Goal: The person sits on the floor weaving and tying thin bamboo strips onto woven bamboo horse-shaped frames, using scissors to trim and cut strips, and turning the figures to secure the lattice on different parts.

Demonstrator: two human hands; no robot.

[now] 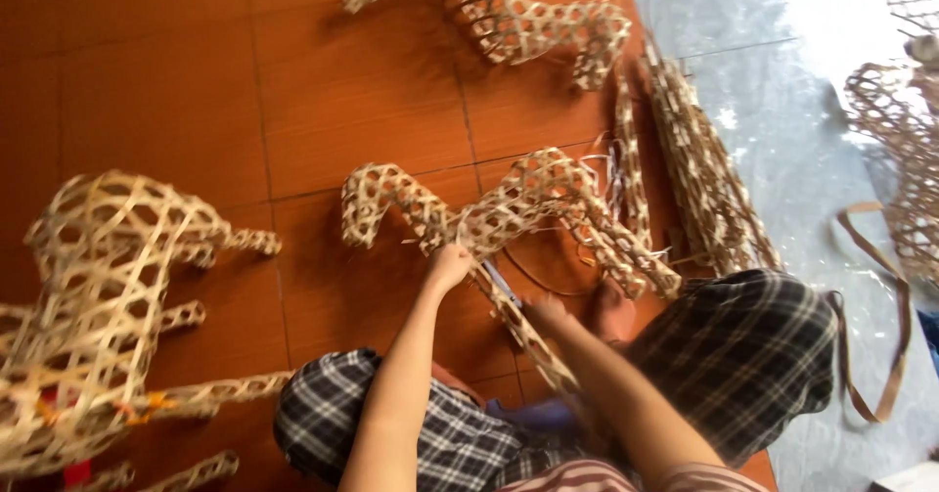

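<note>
The person sits on an orange tiled floor (166, 91), knees in checked shorts (743, 355) at the lower edge of the view.

Work piece: a woven animal figure (509, 203) of open lattice cane lies on the floor at centre frame, directly ahead of the knees. Its neck and head point toward 9 o'clock; its legs extend toward 4 o'clock and 6 o'clock.

Left hand (448, 265): positioned at the underside of the figure's neck and body junction. The fingers are closed around the lattice there, holding the figure.

Right hand (548, 311): positioned at 4 o'clock from the left hand, close beside it, on a long woven leg (533, 340) that runs down toward 6 o'clock between the knees. The fingers appear wrapped on this leg; motion blur prevents a firm reading of the grip. A thin bluish strip (499, 282) lies between the two hands; what it is cannot be told.

Surroundings:
- A second woven figure (509, 13) lies at 12 o'clock, well apart from the work piece.
- A larger woven figure (108, 296) occupies the 9 o'clock side, with small orange ties on it.
- A bundle of woven strips (699, 169) lies at 2 o'clock, just beside the work piece's legs.
- A clear plastic sheet (782, 120) covers the floor at 3 o'clock, with a flat brown band (895, 345) looped on it.
</note>
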